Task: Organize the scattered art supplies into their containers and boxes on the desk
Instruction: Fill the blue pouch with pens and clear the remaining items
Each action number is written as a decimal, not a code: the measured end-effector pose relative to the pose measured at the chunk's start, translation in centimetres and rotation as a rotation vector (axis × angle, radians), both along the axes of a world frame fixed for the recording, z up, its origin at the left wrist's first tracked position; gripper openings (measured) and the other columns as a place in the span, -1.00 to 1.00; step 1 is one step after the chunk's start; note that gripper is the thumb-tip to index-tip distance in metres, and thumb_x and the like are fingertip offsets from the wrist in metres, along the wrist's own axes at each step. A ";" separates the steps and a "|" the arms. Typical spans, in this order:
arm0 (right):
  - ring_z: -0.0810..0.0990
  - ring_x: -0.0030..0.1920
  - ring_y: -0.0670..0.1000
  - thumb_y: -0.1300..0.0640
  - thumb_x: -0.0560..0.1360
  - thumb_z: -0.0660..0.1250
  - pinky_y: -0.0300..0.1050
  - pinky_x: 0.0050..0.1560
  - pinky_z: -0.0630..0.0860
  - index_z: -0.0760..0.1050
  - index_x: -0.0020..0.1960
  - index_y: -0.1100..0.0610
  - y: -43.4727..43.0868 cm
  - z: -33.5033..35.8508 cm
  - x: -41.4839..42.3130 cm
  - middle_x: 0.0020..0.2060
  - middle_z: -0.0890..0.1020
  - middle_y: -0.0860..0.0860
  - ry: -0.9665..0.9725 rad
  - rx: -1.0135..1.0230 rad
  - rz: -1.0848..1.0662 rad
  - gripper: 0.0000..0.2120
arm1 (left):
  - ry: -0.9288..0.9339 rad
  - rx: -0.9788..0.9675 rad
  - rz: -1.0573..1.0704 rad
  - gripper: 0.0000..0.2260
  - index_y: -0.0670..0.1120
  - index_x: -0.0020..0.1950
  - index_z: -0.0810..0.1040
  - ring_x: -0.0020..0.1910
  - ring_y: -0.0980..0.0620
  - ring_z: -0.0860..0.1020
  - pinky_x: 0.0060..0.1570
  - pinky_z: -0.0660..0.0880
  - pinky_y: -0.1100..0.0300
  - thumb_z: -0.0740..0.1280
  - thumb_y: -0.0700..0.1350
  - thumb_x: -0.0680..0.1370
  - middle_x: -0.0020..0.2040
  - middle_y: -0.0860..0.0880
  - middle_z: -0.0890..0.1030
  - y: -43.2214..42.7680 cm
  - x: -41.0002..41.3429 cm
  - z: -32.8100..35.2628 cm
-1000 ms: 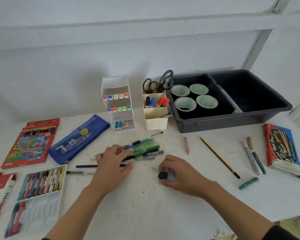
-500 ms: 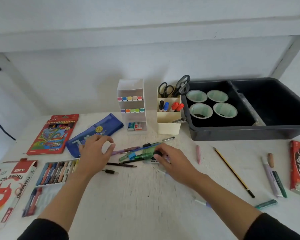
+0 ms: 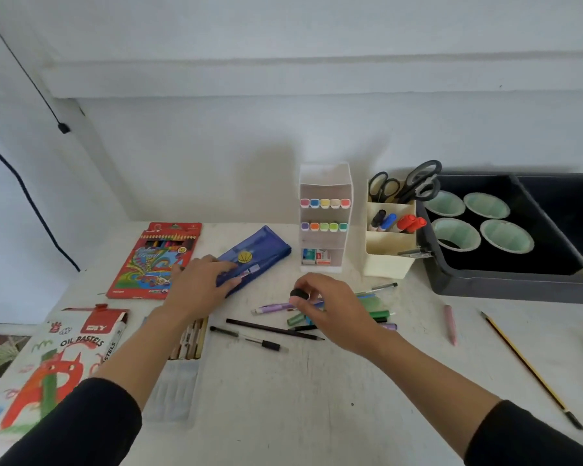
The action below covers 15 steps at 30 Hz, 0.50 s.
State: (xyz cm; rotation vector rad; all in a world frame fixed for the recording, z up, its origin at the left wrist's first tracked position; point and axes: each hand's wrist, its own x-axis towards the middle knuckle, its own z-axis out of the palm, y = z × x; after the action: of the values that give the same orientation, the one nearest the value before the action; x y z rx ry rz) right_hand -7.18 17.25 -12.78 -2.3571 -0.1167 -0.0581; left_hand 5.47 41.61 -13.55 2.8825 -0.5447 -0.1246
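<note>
- Left hand [image 3: 201, 285]: flat, fingers spread, palm down on the near end of the blue pencil case [image 3: 254, 258]; grips nothing.
- Right hand [image 3: 330, 307]: fingers curled, pinching a small black cap [image 3: 297, 293] over a heap of pens and markers [image 3: 367, 306] at the desk's middle.
- Black pencil [image 3: 273, 328] and black pen [image 3: 248, 338]: loose on the desk [image 3: 300, 398], near the heap.
- Pastel tray [image 3: 187, 344]: partly under the left forearm.
- Yellow pencil [image 3: 525, 366] and pink crayon [image 3: 450, 324]: lying apart to the right.
</note>
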 end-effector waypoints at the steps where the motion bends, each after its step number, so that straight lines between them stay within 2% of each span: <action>1: 0.55 -0.03 -0.14 -0.09 0.60 0.30 -0.17 0.03 0.55 0.51 0.12 -0.04 0.6 0.1 0.4 -0.05 0.60 -0.14 -0.003 0.020 -0.007 -0.83 | -0.006 -0.023 -0.023 -0.64 0.18 0.37 0.52 0.09 0.00 0.53 0.24 0.32 -0.13 0.18 0.24 0.63 0.09 0.06 0.56 0.2 0.1 0.2; 4: 0.54 -0.05 -0.15 -0.07 0.62 0.28 -0.20 0.01 0.53 0.51 0.11 -0.03 2.4 0.2 1.6 -0.06 0.59 -0.16 -0.036 0.062 -0.029 -0.85 | -0.056 -0.168 -0.107 -0.71 0.10 0.35 0.48 -0.06 0.00 0.57 -0.06 0.52 0.02 0.19 0.12 0.66 0.04 0.03 0.61 0.9 0.2 0.7; 6: 0.54 -0.04 -0.15 -0.06 0.63 0.27 -0.23 0.04 0.52 0.50 0.18 -0.03 3.7 0.1 2.6 -0.01 0.58 -0.14 -0.065 0.044 -0.039 -0.82 | -0.113 -0.264 -0.162 -0.84 0.08 0.25 0.41 -0.13 0.01 0.57 -0.23 0.56 0.04 0.23 -0.04 0.67 0.01 0.03 0.62 1.5 0.3 0.8; 8: 0.52 -0.02 -0.13 -0.05 0.64 0.25 -0.25 0.06 0.49 0.48 0.26 -0.02 5.1 -0.1 3.8 0.07 0.55 -0.10 -0.097 0.004 -0.040 -0.77 | -0.173 -0.281 -0.218 -0.89 0.09 0.13 0.40 -0.21 -0.01 0.55 -0.31 0.51 0.04 0.22 -0.12 0.67 -0.07 0.04 0.59 1.9 0.7 1.0; 11: 0.49 -0.03 -0.07 0.00 0.65 0.24 -0.21 0.03 0.47 0.49 0.27 0.02 7.0 -0.6 5.9 0.09 0.52 -0.03 -0.132 -0.038 -0.035 -0.77 | -0.157 -0.313 -0.238 -0.87 0.10 0.07 0.52 -0.22 0.05 0.53 -0.29 0.43 0.14 0.26 -0.15 0.65 -0.09 0.09 0.60 2.3 1.2 0.9; 13: 0.47 -0.04 -0.09 0.06 0.66 0.23 -0.24 0.01 0.45 0.50 0.28 0.05 8.1 -1.0 7.3 0.09 0.54 0.00 -0.129 -0.040 -0.031 -0.77 | -0.122 -0.323 -0.237 -0.82 0.06 0.19 0.56 -0.15 0.09 0.53 -0.20 0.44 0.20 0.32 -0.14 0.62 -0.02 0.10 0.63 2.5 1.5 0.8; 15: 0.49 0.04 -0.10 0.14 0.66 0.24 -0.25 0.12 0.48 0.49 0.33 0.08 8.9 -1.1 8.7 0.16 0.57 0.01 -0.121 0.003 -0.064 -0.75 | -0.049 -0.357 -0.252 -0.67 0.08 0.30 0.53 -0.10 0.13 0.50 -0.13 0.43 0.28 0.38 -0.18 0.56 0.03 0.14 0.61 2.6 1.9 1.2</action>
State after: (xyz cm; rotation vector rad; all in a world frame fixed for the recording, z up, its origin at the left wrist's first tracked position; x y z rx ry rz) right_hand 1.47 26.11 -13.88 -2.3537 -0.0995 -0.2319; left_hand 7.34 44.22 -12.38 2.4687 -0.8446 0.0063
